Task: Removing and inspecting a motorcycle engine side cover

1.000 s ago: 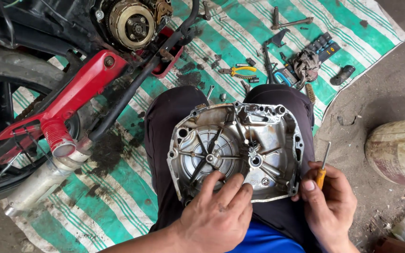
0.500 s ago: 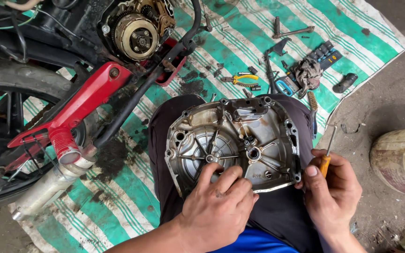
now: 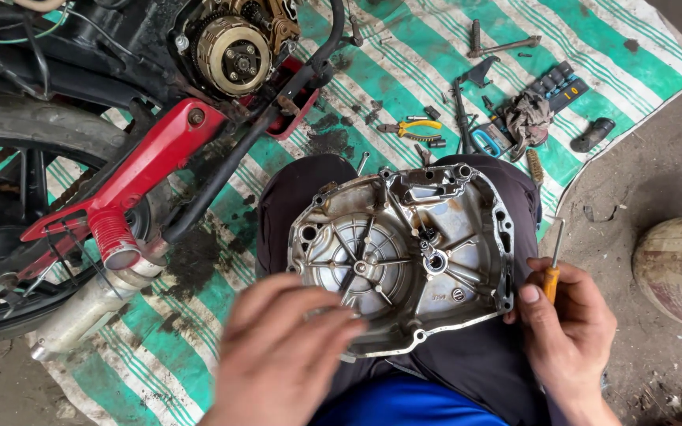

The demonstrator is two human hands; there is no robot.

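The left hand [image 3: 282, 359] has been lifted off the clutch cover [image 3: 404, 256], fingers released; the screwdriver [image 3: 552, 272] stays clenched in the right hand [image 3: 566, 331] beside the cover's edge.

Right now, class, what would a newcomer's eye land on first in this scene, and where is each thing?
First, the big metal engine cover lying inside-up on the person's lap, centre frame. The left hand hovers blurred over its lower edge, while the right hand grips a screwdriver at its right rim. Upper left, the red swingarm and exposed clutch of a motorcycle stand out over a green striped mat.
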